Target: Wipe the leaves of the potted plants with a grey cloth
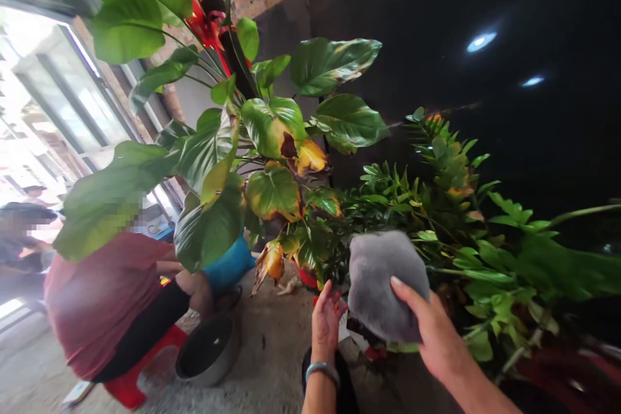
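My right hand (444, 343) grips a soft grey plush cloth (385, 284), its thumb pressed on the near face. The cloth is rounded and bulky, and it hides the plants behind it. To its left is my left hand (327, 317), raised with the palm turned toward the cloth and the fingers loosely apart. A bracelet (323, 372) circles that wrist. Green foliage (388, 194) surrounds the cloth from above and the right. Over my left hand hang large leaves of a potted plant (274, 191), several of them yellowed or browned at the edges.
A person in a reddish shirt (109, 297) sits on a red stool (155, 356) at the left. Beside them stands a dark grey basin (208, 349) on the concrete floor (264, 369). A glossy black wall panel (427, 45) rises behind the plants. Another person (24, 252) is at the far left.
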{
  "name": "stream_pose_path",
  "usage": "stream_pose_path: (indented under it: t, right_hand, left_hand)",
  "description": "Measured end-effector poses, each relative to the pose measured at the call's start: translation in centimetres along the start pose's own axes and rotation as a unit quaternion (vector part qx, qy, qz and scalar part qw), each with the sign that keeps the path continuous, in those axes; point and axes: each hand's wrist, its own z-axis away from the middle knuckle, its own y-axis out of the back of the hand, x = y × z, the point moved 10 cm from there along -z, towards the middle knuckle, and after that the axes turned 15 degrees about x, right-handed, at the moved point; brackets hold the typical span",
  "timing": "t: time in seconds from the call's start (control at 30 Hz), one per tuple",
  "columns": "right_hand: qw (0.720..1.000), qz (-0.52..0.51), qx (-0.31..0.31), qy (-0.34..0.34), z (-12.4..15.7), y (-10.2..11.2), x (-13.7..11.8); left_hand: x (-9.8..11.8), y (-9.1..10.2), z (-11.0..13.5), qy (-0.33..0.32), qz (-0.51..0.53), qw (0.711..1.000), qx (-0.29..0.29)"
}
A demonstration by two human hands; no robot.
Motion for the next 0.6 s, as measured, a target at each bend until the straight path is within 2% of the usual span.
stream_pose_path:
  t: [0.07, 0.1, 0.17, 0.23, 0.3, 0.33, 0.37, 0.43, 0.5, 0.53, 0.57, 0.6]
  right_hand:
    - [0.999, -0.026, 0.043, -0.004, -0.9, 0.1, -1.0]
    - [0.997, -0.033, 0.066, -0.037, -1.2, 0.7, -0.2]
    - [0.986, -0.031, 0.098, -0.132, -1.2, 2.3, 2.9]
    - [0.970, -0.011, 0.080, -0.227, -0.2, 3.4, 6.4]
    - [0.959, 0.008, 0.036, -0.281, 1.2, 3.4, 8.0]
    - [0.962, 0.008, 0.022, -0.272, 1.5, 3.2, 7.6]
    - [0.972, -0.002, 0.017, -0.233, 1.5, 2.7, 6.2]
    - [0.994, -0.038, 0.035, -0.096, 0.9, 1.6, 1.5]
    - [0.996, -0.068, 0.050, 0.034, 0.5, 0.5, -3.0]
    - [0.994, -0.074, 0.053, 0.061, 0.2, 0.1, -4.0]
    - [0.994, -0.072, 0.055, 0.057, -0.3, -0.1, -4.0]
    - [0.996, -0.061, 0.057, 0.025, -0.9, 0.1, -2.9]
  left_hand:
    - [0.1, -0.2, 0.4, 0.010, 0.024, 1.000, 0.008]
    - [0.2, -0.4, 0.6, 0.015, 0.034, 0.999, 0.009]
    - [0.3, -0.8, 0.8, 0.023, 0.038, 0.999, 0.001]
    - [0.2, -1.0, 0.8, 0.029, 0.032, 0.999, -0.004]
    - [0.1, -1.1, 0.6, 0.032, 0.028, 0.999, -0.006]
    - [0.1, -1.2, 0.6, 0.031, 0.028, 0.999, -0.009]
    - [0.1, -1.2, 0.6, 0.030, 0.029, 0.999, -0.011]
    - [0.1, -1.3, 0.7, 0.031, 0.028, 0.999, -0.011]
    - [0.0, -1.0, 1.0, 0.036, 0.022, 0.999, 0.008]
    - [0.0, -0.8, 1.1, 0.037, 0.019, 0.999, 0.019]
    - [0.0, -0.6, 1.2, 0.036, 0.016, 0.999, 0.027]
    - [0.0, -0.5, 1.3, 0.034, 0.012, 0.999, 0.031]
